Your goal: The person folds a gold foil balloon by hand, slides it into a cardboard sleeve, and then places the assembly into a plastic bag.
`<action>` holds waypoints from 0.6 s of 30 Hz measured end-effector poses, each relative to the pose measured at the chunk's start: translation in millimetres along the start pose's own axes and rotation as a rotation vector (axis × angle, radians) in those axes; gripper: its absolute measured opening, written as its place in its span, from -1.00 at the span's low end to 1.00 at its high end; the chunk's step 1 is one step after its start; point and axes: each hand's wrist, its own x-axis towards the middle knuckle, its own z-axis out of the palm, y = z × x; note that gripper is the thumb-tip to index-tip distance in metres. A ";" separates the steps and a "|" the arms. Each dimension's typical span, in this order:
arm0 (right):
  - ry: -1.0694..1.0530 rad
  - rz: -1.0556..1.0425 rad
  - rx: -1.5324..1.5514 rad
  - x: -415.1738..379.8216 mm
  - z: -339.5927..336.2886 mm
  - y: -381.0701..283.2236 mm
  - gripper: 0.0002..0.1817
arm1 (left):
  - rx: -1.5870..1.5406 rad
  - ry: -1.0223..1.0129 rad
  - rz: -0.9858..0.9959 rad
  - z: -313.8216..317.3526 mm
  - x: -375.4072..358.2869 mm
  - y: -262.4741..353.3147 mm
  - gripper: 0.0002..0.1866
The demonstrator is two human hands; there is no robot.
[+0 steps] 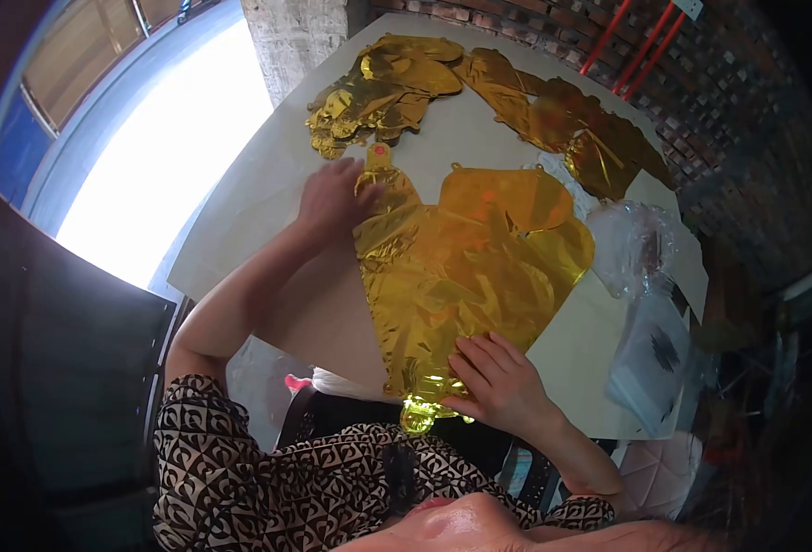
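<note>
A flat gold foil balloon (480,248), uninflated and creased, is spread over the table in front of me. It has rounded lobes at the far side and narrows toward my body, where its shiny tip hangs over the table's near edge. My left hand (337,198) is at the balloon's far left lobe, thumb apart from the fingers, slightly blurred. Just beyond those fingers is a small tab with a red spot (380,152). My right hand (498,382) lies on the narrow near part of the foil, fingers stretched out flat.
Piled gold foil balloons (397,78) lie at the far left of the pale table (562,368), with more gold foil (590,129) at the far right. Clear plastic wrapping (627,239) and a packet of plastic bags (650,359) sit on the right. A brick wall (737,120) stands behind.
</note>
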 end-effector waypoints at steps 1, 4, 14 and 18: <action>0.001 0.003 0.005 0.7 -0.1 -1.0 -0.43 | -0.029 0.006 -0.175 -6.6 5.8 -0.7 -0.47; -0.008 0.011 0.009 2.1 -1.1 -2.7 -0.43 | -0.065 0.138 -0.182 10.6 12.2 -20.6 -0.63; -0.025 0.017 -0.015 0.6 -1.3 -2.5 -0.45 | -0.200 0.448 -0.002 34.9 25.1 -26.3 -0.86; -0.025 0.025 -0.006 3.0 -0.6 -2.7 -0.45 | -0.194 0.477 -0.057 25.3 40.5 -19.6 -0.82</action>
